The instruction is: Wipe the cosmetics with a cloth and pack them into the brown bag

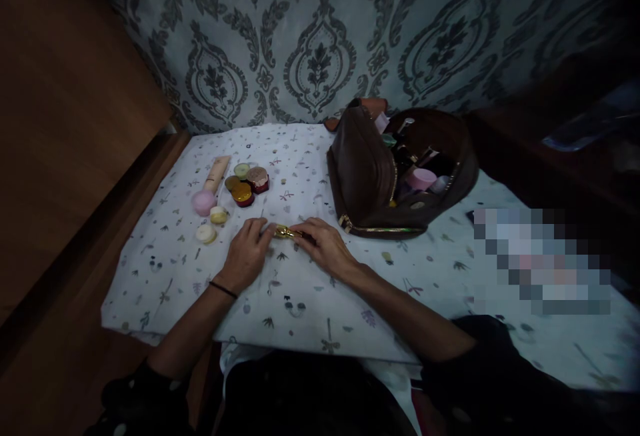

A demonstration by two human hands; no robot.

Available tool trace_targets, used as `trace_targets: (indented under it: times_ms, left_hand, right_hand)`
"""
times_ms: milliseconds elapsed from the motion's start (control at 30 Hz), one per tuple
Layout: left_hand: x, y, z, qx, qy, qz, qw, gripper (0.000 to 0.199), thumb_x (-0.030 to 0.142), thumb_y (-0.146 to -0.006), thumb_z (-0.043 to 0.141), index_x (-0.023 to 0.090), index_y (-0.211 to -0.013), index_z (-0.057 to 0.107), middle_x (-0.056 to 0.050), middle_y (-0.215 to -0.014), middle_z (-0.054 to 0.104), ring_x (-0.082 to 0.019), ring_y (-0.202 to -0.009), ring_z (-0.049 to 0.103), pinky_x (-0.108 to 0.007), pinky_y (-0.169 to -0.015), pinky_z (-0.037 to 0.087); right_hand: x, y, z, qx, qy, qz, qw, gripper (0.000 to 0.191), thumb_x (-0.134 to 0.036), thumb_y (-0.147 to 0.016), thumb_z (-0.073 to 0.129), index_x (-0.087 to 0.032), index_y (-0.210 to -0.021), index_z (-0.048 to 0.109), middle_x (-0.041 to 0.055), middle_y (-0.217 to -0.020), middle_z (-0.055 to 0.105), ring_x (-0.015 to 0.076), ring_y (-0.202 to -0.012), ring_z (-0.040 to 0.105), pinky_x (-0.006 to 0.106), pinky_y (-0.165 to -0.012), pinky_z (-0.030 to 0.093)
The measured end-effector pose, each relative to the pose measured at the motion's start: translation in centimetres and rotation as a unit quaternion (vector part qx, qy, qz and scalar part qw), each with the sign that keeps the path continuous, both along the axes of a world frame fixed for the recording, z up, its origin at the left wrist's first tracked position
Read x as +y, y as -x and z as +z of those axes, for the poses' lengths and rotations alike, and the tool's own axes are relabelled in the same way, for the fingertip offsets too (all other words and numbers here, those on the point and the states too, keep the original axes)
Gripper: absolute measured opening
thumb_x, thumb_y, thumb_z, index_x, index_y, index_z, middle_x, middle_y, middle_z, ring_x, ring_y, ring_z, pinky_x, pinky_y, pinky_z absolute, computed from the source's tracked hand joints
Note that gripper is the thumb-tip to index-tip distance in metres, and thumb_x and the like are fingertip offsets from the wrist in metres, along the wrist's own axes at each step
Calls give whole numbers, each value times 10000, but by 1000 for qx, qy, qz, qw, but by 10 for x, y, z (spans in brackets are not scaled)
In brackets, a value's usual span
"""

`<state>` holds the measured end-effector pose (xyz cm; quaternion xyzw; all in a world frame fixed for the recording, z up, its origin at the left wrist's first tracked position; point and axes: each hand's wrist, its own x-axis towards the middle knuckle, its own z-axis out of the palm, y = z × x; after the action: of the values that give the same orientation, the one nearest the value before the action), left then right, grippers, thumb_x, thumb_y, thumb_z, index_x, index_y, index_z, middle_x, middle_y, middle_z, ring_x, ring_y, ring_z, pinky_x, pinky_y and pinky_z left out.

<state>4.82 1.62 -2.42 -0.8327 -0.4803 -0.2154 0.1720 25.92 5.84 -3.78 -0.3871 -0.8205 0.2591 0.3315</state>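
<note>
Clock taken from the gold item (285,231), 12 toward the wall (320,56). Gold item: small, shiny, between both hands, low over or on the printed cloth (300,316); contact with cloth, cannot tell. Left hand (247,249): fingers pinched on its left end, black band (223,289) on wrist. Right hand (325,246): fingers closed on its right end, partly covering it. Hands near each other, joined by the item; exact type of item, cannot tell.

Brown bag (363,163) at 2 o'clock, unzipped, pink-lidded container (421,179) and other cosmetics inside; its near bottom edge lies just beyond the right hand. Jar cluster (250,186) at 10 to 11, gold, green and brownish lids, close together. Tube (217,174) at 10, lying down, its lower end by the pink round item (204,203). Two small cream pots (205,234) at 9 to 10, near the left hand.

Room: cloth shows at 12 between jar cluster and brown bag, up to the wall; also at 6, between forearms, to the near edge. Left edge at 8 to 9, past the pots, beside wooden furniture (65,123). Pixelated patch at 3 to 4, contents unreadable.
</note>
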Motion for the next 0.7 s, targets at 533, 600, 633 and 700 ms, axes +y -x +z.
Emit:
trace_targets:
  times_ms: [533,600,633,700]
  left_hand:
    - [-6,4,8,-206,150,-35,966,383,296,-954,503,182,-1319,527,-131,-1217,500,-229,-1115,559,-394,-960,517]
    - [-4,4,6,-211,145,-31,966,364,253,-959,478,182,-1311,537,-125,-1199,515,-217,-1091,570,-388,-956,519]
    - [-3,4,4,-213,140,-29,966,359,235,-955,476,183,-1305,542,-121,-1192,524,-211,-1085,575,-383,-953,521]
    - [0,6,0,-217,133,-27,967,349,201,-947,476,186,-1287,553,-111,-1169,547,-201,-1069,586,-369,-943,527]
  right_hand:
    - [1,0,0,3,2,6,1000,223,-247,-947,559,-176,-1100,704,61,-865,625,180,-800,607,290,-732,482]
    - [1,0,0,-1,6,4,1000,228,-244,-944,562,-171,-1107,705,60,-856,621,178,-788,601,291,-733,481]
    - [1,0,0,-1,8,3,1000,229,-240,-941,566,-175,-1111,704,58,-855,620,176,-781,598,290,-731,480]
    - [1,0,0,1,13,1,1000,228,-227,-925,590,-185,-1117,705,54,-862,620,174,-778,593,287,-728,478]
